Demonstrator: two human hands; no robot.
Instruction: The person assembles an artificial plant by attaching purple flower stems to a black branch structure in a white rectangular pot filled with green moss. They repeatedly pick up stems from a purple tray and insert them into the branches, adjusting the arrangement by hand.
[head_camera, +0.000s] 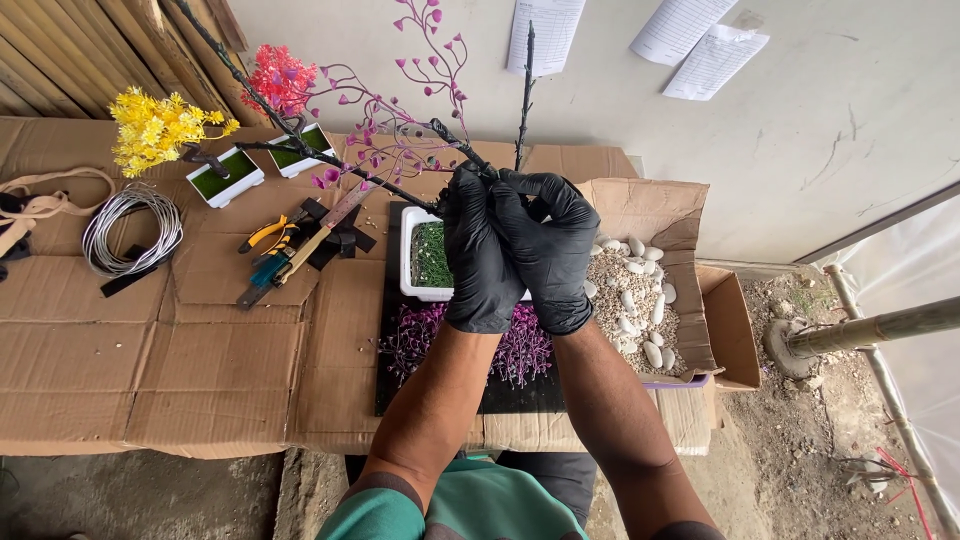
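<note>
Both gloved, left hand (480, 255) and right hand (548, 250) closed around black wire trunk (455, 145) above white pot (412, 250); pink-leaved branches (390, 130) on, bare twig (526, 90) and loose pink sprigs (415, 340) unfinished.

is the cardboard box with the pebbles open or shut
Open: the cardboard box has its flaps spread, with gravel and white pebbles exposed inside.

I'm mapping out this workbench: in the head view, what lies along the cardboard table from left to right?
Beige strap → coil of grey wire → yellow-flowered tree in a white pot → hand tools → white pot with green filling → gloved left hand → gloved right hand → box of gravel and white pebbles.
</note>
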